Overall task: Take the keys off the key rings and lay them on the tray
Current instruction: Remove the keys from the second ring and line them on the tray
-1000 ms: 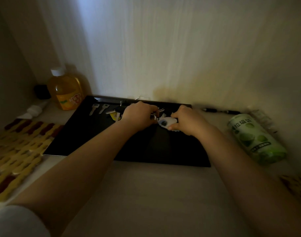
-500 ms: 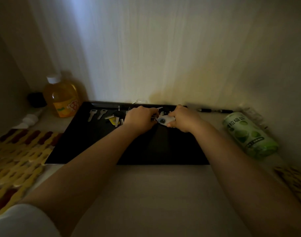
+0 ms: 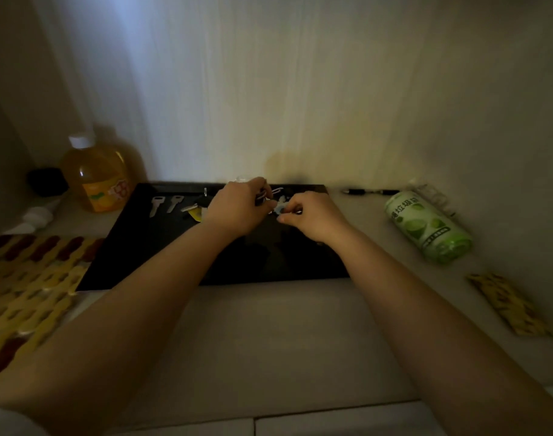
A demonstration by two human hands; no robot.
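A black tray point(image 3: 149, 247) lies against the wall. Two loose silver keys point(image 3: 165, 205) rest on its back left part, with a small pile of keys and a yellow tag point(image 3: 196, 211) just right of them. Over the tray's back middle my left hand point(image 3: 237, 209) pinches silver keys point(image 3: 264, 194) of a bunch. Beside it, my right hand point(image 3: 313, 217) grips the same bunch at its white fob point(image 3: 280, 209). The ring itself is hidden between my fingers.
An orange juice bottle point(image 3: 96, 174) stands left of the tray. A woven yellow and red mat point(image 3: 23, 278) lies front left. At the right lie a green cylinder point(image 3: 426, 225), a black pen point(image 3: 366, 192) by the wall and a yellow patterned packet point(image 3: 511, 303).
Both hands have stayed at the tray's back middle, working the key bunch. My left hand's fingers have lifted silver keys slightly up and away from the white fob. The camera view shifted a little.
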